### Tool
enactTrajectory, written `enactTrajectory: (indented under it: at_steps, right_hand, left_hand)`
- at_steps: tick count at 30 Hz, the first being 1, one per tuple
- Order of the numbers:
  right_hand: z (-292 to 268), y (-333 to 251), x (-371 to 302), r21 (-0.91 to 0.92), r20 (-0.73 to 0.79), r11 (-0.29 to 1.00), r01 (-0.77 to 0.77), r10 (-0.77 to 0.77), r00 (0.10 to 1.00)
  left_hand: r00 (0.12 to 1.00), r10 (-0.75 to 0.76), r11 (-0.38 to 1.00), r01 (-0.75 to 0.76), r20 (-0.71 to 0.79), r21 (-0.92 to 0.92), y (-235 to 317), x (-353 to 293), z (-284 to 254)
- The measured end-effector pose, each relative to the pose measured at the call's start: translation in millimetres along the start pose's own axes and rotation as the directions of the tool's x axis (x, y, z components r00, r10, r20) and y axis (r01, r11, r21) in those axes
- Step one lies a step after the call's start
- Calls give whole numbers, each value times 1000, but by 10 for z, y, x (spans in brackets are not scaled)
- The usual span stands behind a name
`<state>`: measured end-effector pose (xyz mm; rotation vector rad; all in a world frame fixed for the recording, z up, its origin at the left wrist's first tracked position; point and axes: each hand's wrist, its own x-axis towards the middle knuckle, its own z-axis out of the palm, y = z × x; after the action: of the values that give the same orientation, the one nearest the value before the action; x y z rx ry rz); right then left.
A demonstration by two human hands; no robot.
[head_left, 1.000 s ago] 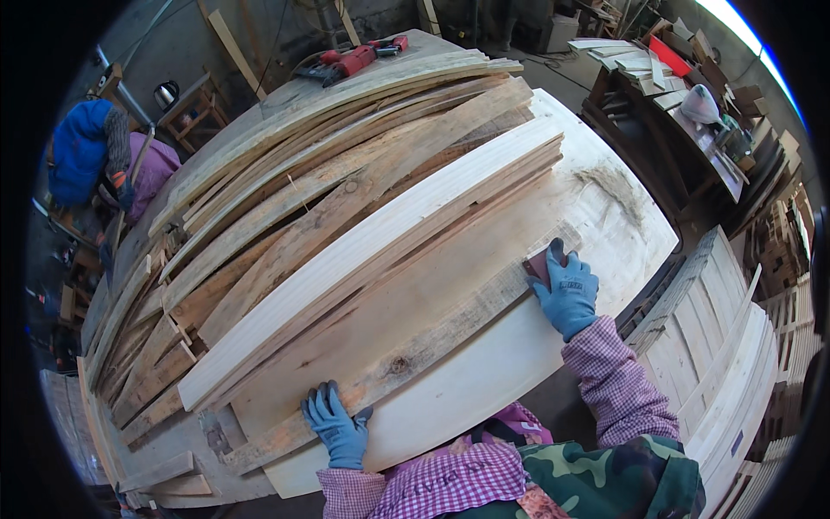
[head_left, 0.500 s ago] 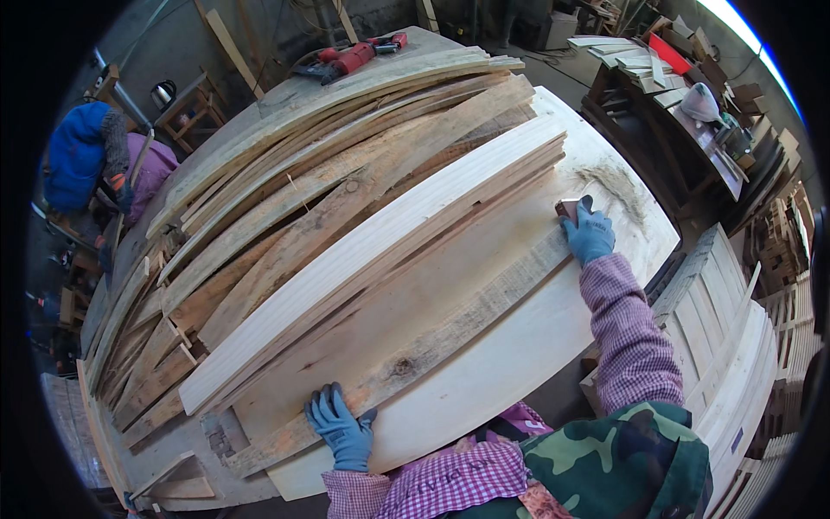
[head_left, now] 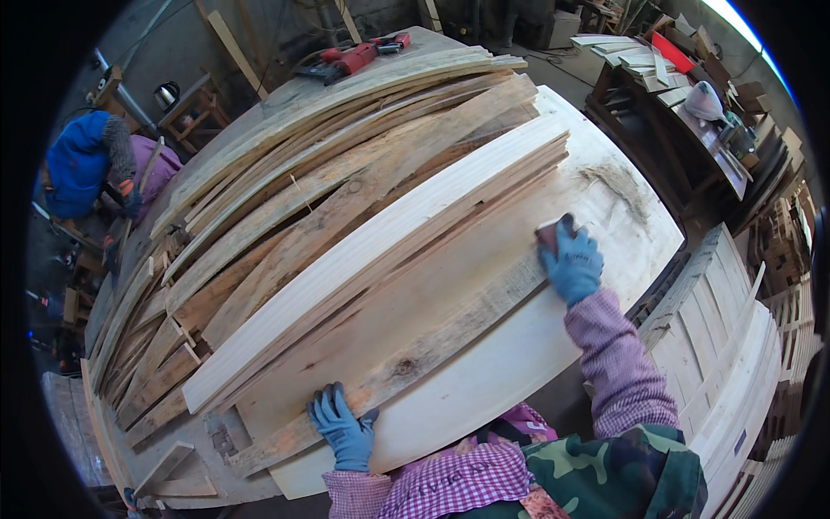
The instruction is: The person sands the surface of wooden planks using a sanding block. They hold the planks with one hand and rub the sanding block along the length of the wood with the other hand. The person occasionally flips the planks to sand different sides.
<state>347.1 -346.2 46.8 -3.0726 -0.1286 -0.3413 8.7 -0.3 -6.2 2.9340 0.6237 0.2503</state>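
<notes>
Right now the right hand (head_left: pixel 573 261), in a blue glove, has its fingers curled snugly round a small reddish-brown block (head_left: pixel 546 234), at the right-hand end of a long rough plank (head_left: pixel 462 322); the glove hides much of that end. And over on the other side, the left hand (head_left: pixel 343 429), gloved to match, lies palm down near the plank's left end, fingers loosely spread, thumb out to the side, gripping nothing, just resting on the wood.

The plank itself runs at a slant before the person, a dark knot showing on its face, with a pale sheet (head_left: pixel 467 394) along its near edge. Just beyond it, a stack of boards (head_left: pixel 389 212) shows a clean white top, and past that comes a jumble of rougher slats (head_left: pixel 346 177). Up at the far end of the surface (head_left: pixel 430 41) sits a red power tool (head_left: pixel 354 58), while off to the left a co-worker in blue (head_left: pixel 79 164) bends forward.
</notes>
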Motion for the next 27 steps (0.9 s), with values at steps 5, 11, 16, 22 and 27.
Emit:
enactTrajectory:
  at_steps: [5,11,16,22,27]
  right_hand:
    - [-114,35,843,131,253,968,-214,176,951]
    - [29,304,503,175,-22,984,39,-36,999]
    - [446,448,280,77,68,993,-90,85,994]
    - [232,305,820,-90,216,984,-152,168,962]
    - [447,617,1186,-279,158,939,-203,254,954]
  left_hand:
    - [998,-32,999,32,-54,13,-35,-69,39]
    - [995,11,994,-22,-97,-107,57,136,57]
    - [990,-19,994,4,-138,-108,72,-22,-48]
    - [986,-126,987,113,-109,-116,111,-88,82]
    - [984,-90,985,66,-156,-158,100,4,110]
